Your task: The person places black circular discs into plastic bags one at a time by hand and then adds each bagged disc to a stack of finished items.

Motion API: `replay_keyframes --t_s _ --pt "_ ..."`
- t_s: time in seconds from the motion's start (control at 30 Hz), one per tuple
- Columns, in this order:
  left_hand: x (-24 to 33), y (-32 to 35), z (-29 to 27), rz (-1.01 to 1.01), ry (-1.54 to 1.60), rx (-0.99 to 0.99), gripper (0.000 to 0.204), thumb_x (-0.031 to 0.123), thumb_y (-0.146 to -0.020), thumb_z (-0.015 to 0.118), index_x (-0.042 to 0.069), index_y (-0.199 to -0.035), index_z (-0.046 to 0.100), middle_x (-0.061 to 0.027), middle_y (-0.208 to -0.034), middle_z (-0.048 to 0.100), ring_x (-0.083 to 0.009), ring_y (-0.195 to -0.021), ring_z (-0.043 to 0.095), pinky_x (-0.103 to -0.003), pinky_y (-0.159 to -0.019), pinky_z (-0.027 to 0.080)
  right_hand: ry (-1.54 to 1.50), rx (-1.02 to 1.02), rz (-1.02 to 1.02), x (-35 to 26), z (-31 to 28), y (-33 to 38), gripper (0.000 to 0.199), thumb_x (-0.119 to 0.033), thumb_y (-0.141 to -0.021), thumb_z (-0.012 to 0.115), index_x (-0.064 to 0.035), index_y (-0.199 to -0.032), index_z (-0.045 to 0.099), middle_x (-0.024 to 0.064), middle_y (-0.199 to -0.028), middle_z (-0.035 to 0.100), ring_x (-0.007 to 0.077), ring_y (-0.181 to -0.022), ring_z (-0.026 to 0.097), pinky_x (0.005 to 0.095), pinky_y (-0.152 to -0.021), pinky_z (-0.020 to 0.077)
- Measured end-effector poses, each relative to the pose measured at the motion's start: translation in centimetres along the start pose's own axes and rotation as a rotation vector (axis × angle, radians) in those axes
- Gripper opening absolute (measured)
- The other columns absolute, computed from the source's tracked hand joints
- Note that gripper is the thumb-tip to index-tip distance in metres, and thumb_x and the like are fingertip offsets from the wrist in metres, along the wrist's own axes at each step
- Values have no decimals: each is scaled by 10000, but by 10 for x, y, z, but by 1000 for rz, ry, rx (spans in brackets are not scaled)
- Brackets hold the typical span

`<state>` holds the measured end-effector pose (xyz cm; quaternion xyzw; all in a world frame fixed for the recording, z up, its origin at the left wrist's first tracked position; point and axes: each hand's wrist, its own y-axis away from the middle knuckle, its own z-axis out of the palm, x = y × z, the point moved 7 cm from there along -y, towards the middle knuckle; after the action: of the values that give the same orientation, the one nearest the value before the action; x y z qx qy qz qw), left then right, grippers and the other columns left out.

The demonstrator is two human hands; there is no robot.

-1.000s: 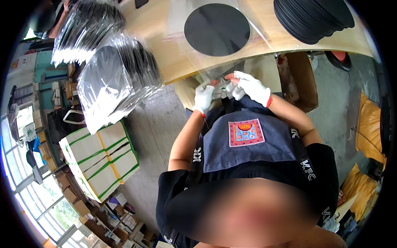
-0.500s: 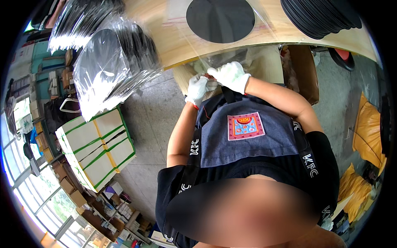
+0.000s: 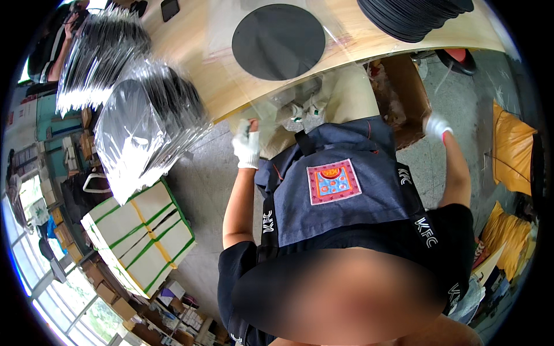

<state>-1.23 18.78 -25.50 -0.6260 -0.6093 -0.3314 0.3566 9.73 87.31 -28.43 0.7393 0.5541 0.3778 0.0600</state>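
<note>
A black round disc (image 3: 279, 42) lies on a clear plastic bag (image 3: 231, 95) whose near part hangs over the table's front edge. My left hand (image 3: 247, 147), in a white glove with bare fingertips, is up beside the left side of this hanging film. Its fingers point up and look apart; I make out nothing in them. My right hand (image 3: 437, 126), also gloved in white, is out to the right beside an open cardboard box (image 3: 415, 109). Motion smears its fingers, so what they hold, if anything, is not visible.
Bagged black discs (image 3: 144, 121) stand in shiny stacks on the left of the table (image 3: 190, 52). A pile of bare black discs (image 3: 412, 17) is at the far right. A phone (image 3: 169, 10) lies at the back. A strapped white carton (image 3: 141, 236) stands on the floor; another person's arm (image 3: 62, 52) shows far left.
My hands, together at the bag's near edge before, have parted. The right has swung far right past the box; the left has moved slightly left and down. The view has shifted.
</note>
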Motion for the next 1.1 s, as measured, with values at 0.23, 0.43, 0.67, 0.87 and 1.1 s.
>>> replay_keyframes --t_s 0.23,0.43,0.67,0.87,1.1 --pt "133 -23 15 979 -675 52 343 69 -657 740 115 -968 603 -73 -1099 609 -321 -976 552 -539 -831 403 -375 611 -298 -133 -187 43 302 -285 -832 603 -157 -1102 562 65 -1033 629 264 -989 606 397 -900 460" --pt "142 -25 21 982 -551 -192 318 63 -648 754 107 -953 675 -36 -1099 646 -291 -1076 569 -512 -960 377 -293 1214 -902 -204 -293 45 536 -218 -701 699 -175 -1222 581 19 -1360 496 223 -1219 472 368 -1055 354" --pt "82 -17 -5 201 -79 0 238 253 -892 567 60 -916 705 -80 -834 652 -195 -816 604 -335 -810 451 -812 1193 -794 -214 -285 47 181 -308 -832 628 -130 -849 659 77 -830 658 271 -776 618 398 -695 479" --pt "31 -11 14 -290 384 242 208 223 -882 590 58 -763 633 28 -738 578 -72 -656 487 -214 -628 371 -1046 768 -400 -221 -276 47 211 -291 -870 571 -139 -1016 588 106 -689 633 339 -644 607 435 -593 459" --pt "-21 -2 32 -509 807 211 254 291 -881 630 44 -930 596 -12 -769 597 -119 -678 564 -250 -574 456 -1198 920 -65 -162 -265 47 242 -191 -879 553 -126 -1110 586 117 -759 636 313 -664 610 421 -628 482"
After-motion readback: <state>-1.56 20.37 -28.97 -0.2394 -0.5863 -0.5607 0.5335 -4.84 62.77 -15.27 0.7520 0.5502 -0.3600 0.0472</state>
